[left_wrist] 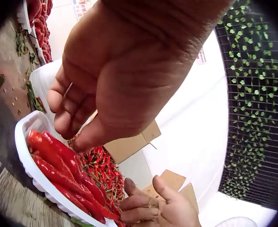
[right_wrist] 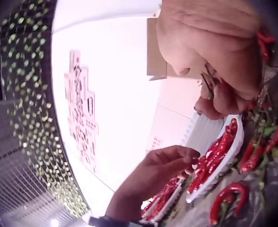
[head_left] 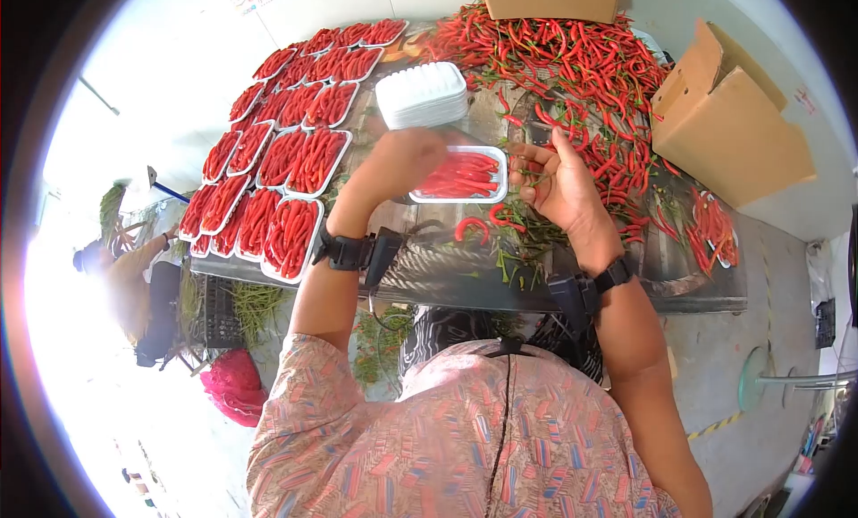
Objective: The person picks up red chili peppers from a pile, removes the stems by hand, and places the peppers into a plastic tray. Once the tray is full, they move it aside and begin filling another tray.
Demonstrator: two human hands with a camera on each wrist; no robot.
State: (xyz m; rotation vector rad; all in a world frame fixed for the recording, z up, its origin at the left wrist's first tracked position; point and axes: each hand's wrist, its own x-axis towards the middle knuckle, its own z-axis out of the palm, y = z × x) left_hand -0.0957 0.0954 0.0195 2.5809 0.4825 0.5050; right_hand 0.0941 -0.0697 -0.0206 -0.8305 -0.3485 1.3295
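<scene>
A white tray (head_left: 458, 199) of red chilies (head_left: 460, 174) lies near the table's middle. My left hand (head_left: 407, 165), blurred, hovers at its left end. In the left wrist view that hand (left_wrist: 110, 80) is above the tray (left_wrist: 35, 177) with loosely bent fingers and nothing visible in them. To the tray's right is my right hand (head_left: 567, 187), palm partly up. The right wrist view shows its curled fingers (right_wrist: 221, 101) holding thin green stems (right_wrist: 208, 86). Two curved chilies (head_left: 472, 227) lie in front of the tray.
Filled trays (head_left: 290, 236) stand in rows at left. White trays (head_left: 422, 96) are stacked behind the middle one. Loose chilies (head_left: 581, 62) cover the back right, near an open carton (head_left: 733, 134). Green stems (head_left: 527, 241) litter the table front. Another person (head_left: 134, 290) is at far left.
</scene>
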